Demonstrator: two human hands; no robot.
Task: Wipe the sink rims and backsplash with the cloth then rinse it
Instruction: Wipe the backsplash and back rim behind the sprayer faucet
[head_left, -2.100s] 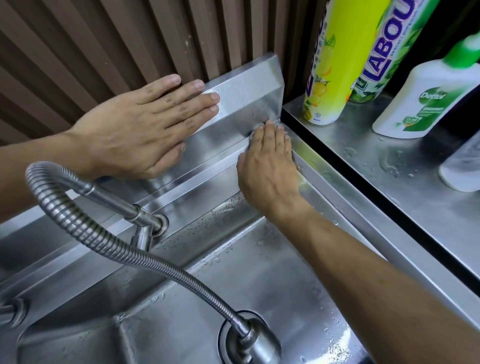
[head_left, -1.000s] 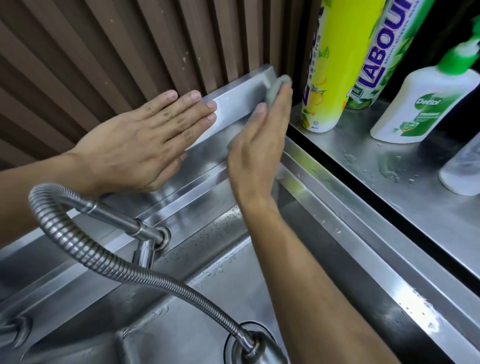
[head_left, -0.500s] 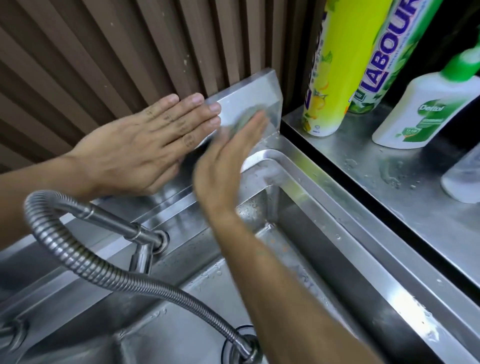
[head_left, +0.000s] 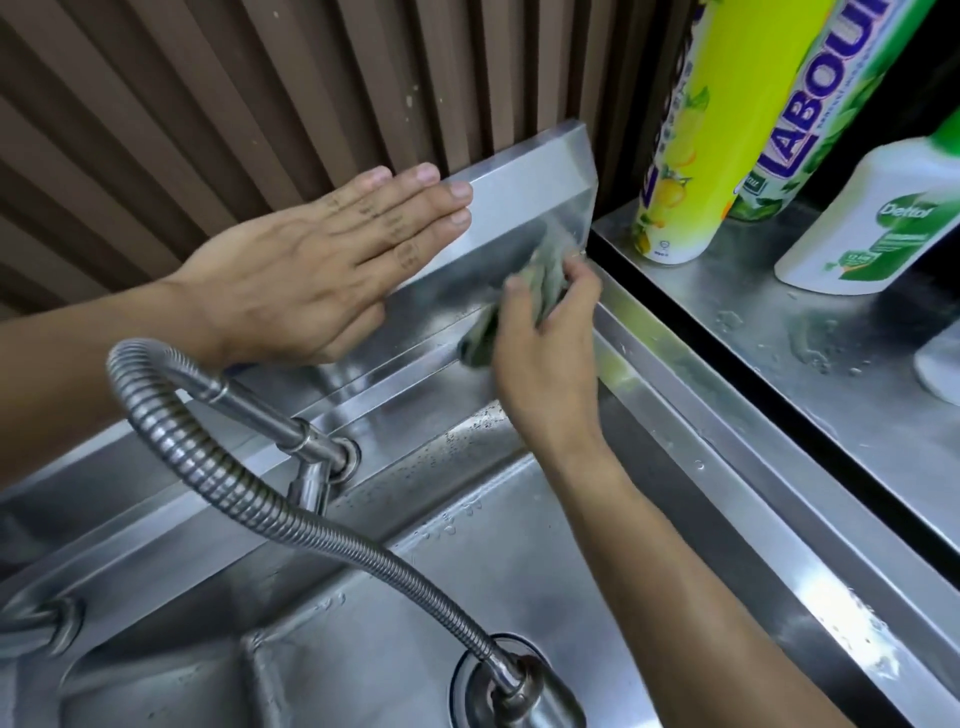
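Observation:
A steel backsplash (head_left: 524, 197) rises behind the steel sink, whose right rim (head_left: 691, 431) runs toward me. My right hand (head_left: 550, 353) grips a crumpled grey-green cloth (head_left: 524, 301) and presses it against the lower right corner of the backsplash, where it meets the back rim. My left hand (head_left: 322, 270) lies flat with fingers together on the backsplash's top edge, a little left of the cloth, holding nothing. Most of the cloth is hidden under my right fingers.
A flexible steel faucet hose (head_left: 270, 499) arcs across the basin (head_left: 395, 649) to a spray head over the drain. Right of the sink, a wet steel shelf (head_left: 831, 364) holds a yellow spray can (head_left: 691, 135), a green-white can (head_left: 810, 104) and a white Dettol bottle (head_left: 883, 218). Brown slats (head_left: 208, 104) line the wall.
My right hand swept the cloth from the right rim corner up over the backsplash's top end, left across its face, and now back down to its lower right corner. My left hand stayed put.

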